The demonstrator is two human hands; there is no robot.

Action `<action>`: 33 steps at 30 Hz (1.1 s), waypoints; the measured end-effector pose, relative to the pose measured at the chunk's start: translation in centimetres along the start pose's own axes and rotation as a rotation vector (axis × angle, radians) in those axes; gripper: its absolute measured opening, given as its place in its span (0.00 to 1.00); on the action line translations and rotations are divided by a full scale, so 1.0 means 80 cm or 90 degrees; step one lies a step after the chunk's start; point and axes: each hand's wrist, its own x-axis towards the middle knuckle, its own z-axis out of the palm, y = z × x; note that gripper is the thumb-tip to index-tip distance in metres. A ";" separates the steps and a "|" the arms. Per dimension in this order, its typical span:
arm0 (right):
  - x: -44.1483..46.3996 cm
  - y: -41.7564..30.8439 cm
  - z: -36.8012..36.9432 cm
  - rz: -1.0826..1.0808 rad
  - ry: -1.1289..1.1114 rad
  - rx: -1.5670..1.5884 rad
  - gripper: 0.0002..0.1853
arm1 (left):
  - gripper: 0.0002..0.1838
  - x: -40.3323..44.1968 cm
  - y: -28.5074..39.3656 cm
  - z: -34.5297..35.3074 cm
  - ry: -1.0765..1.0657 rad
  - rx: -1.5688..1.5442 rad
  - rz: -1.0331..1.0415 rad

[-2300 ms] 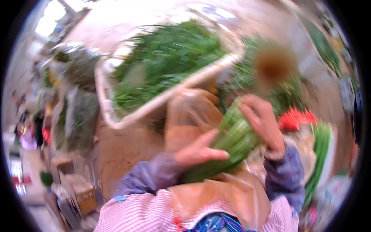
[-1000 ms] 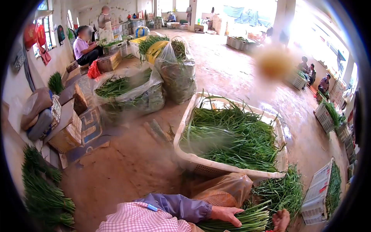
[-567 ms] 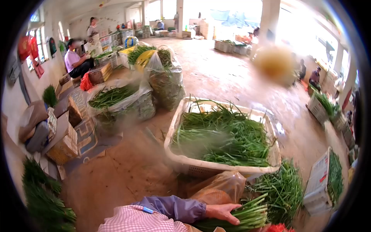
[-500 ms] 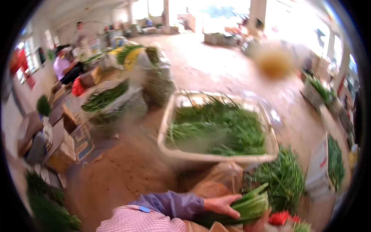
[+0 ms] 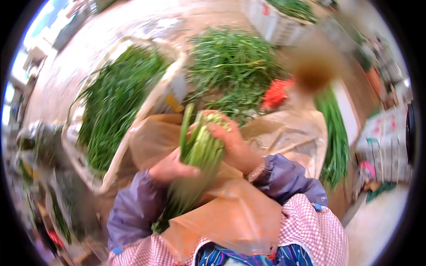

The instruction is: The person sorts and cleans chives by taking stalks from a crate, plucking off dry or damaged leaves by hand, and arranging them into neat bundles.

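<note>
A thick bunch of long green stalks point(image 5: 202, 153) is held over my lap, its pale cut ends up and its leafy ends trailing down, blurred by motion. My left hand point(image 5: 171, 167) wraps round the bunch from the left, around its middle, with the thumb across the front. Near the cut ends, my right hand point(image 5: 233, 144) grips from the right side. One stalk point(image 5: 187, 126) sticks up higher than the others on the left. Beneath the bunch, a brownish plastic apron point(image 5: 235, 213) covers my lap and knees.
On my left stands a white crate point(image 5: 144, 119) full of long greens point(image 5: 120, 102). Ahead lies a loose heap of greens point(image 5: 235, 62), with red ties or strips point(image 5: 276, 94) beside it. More greens point(image 5: 335, 142) lie to my right, near a white basket point(image 5: 385, 142).
My view has swung right and down, so the crate now appears on the left. Both hands now hold the bunch upright over my lap, where before it lay lower and more sideways.
</note>
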 end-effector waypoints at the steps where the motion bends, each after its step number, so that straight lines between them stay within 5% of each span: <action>1: 0.001 -0.006 -0.012 0.000 -0.028 -0.022 0.24 | 0.46 0.005 0.000 0.005 0.010 0.011 -0.012; 4: 0.007 -0.048 -0.029 -0.047 -0.037 -0.036 0.32 | 0.42 0.005 0.010 0.027 0.053 -0.049 -0.030; 8: 0.028 -0.107 -0.047 -0.334 -0.024 -0.514 0.33 | 0.38 0.007 -0.006 0.020 0.069 -0.059 -0.064; 10: 0.060 -0.038 -0.081 -0.509 -0.366 -0.825 0.33 | 0.37 0.012 -0.001 0.025 0.066 -0.063 -0.073; 11: 0.020 -0.050 -0.033 -0.168 -0.316 -0.793 0.27 | 0.36 0.012 0.000 0.027 0.076 -0.076 -0.082; 12: 0.017 -0.044 -0.034 -0.182 -0.329 -0.830 0.25 | 0.36 0.010 -0.004 0.024 0.072 -0.071 -0.084; 14: 0.030 -0.040 -0.051 -0.264 -0.223 -0.746 0.22 | 0.37 0.005 -0.016 0.017 0.096 -0.094 -0.090; 17: 0.032 -0.072 -0.073 -0.096 0.043 -0.349 0.20 | 0.37 -0.002 -0.007 0.023 0.130 -0.118 -0.043; 21: 0.019 -0.084 -0.088 -0.072 0.064 -0.367 0.23 | 0.34 -0.004 0.006 0.026 0.179 -0.133 0.022; 24: -0.011 -0.059 -0.063 0.055 -0.038 -0.108 0.34 | 0.31 0.001 0.018 0.031 0.216 -0.130 0.073; 30: 0.008 0.014 -0.023 -0.032 0.078 -0.062 0.23 | 0.32 0.007 0.007 0.011 0.266 0.016 0.063; 33: 0.004 0.017 -0.015 0.013 0.088 -0.002 0.20 | 0.31 -0.008 0.004 0.023 0.232 -0.115 0.047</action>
